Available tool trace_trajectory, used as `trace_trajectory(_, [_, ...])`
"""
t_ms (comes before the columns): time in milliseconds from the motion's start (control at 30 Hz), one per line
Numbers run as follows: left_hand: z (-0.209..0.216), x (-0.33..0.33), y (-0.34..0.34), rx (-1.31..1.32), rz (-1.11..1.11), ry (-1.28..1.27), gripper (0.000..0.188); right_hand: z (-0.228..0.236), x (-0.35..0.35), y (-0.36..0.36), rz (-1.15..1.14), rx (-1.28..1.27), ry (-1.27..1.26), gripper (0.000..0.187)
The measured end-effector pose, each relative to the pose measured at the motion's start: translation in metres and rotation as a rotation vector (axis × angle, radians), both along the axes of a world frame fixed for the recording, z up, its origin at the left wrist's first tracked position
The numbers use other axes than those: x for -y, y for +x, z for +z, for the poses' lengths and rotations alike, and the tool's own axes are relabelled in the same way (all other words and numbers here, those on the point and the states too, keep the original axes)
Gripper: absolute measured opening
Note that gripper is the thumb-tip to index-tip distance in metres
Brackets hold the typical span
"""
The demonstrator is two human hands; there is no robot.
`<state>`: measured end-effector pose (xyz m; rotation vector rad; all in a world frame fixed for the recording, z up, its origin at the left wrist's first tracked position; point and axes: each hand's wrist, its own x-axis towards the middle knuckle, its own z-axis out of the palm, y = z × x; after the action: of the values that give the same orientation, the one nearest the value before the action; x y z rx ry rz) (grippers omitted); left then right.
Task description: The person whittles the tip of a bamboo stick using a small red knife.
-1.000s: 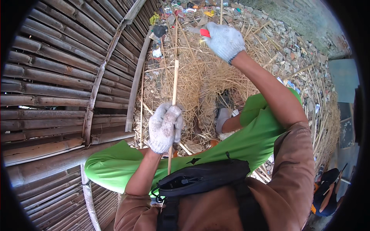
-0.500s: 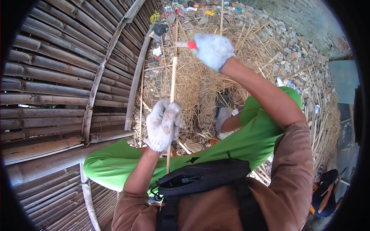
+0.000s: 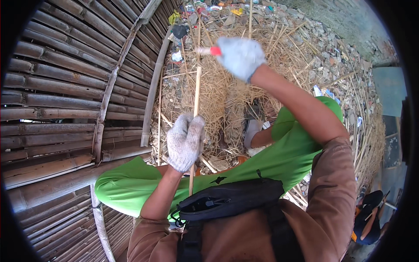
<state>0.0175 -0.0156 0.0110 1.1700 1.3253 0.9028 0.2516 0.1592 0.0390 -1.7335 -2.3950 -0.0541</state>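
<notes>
Thin bamboo stick [image 3: 195, 96], upright over straw-covered ground [image 3: 279, 56], gripped low in the fist of the gloved left hand [image 3: 185, 142]. Gloved right hand [image 3: 240, 56] (raised near the stick's top) clasps a red-handled tool [image 3: 209, 50]. Bamboo wall [image 3: 65, 87] at left.

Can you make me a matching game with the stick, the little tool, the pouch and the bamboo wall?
Things:
1. thin bamboo stick
2. red-handled tool
3. black pouch
4. bamboo wall

Places:
A. in the right hand
B. on the person's left side
C. in the left hand
D. at the person's chest

Pairs: 1-C, 2-A, 3-D, 4-B
</notes>
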Motion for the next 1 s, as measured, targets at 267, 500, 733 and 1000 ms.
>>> trace_trajectory(267, [0.001,-0.020,-0.007,0.249,0.022,-0.171,0.033,-0.013,0.020,-0.003,0.086,-0.157,0.040,0.030])
trace_trajectory(500, [0.008,-0.016,-0.003,0.253,0.041,-0.195,0.030,-0.026,0.053,-0.034,0.267,-0.069,-0.010,0.027])
trace_trajectory(733, [0.013,-0.003,0.006,0.336,-0.055,-0.162,0.030,-0.005,-0.023,0.027,-0.034,-0.051,0.176,0.034])
trace_trajectory(1000, [0.003,-0.011,0.003,0.264,0.042,-0.130,0.028,-0.013,0.054,-0.030,0.232,-0.012,-0.020,0.025])
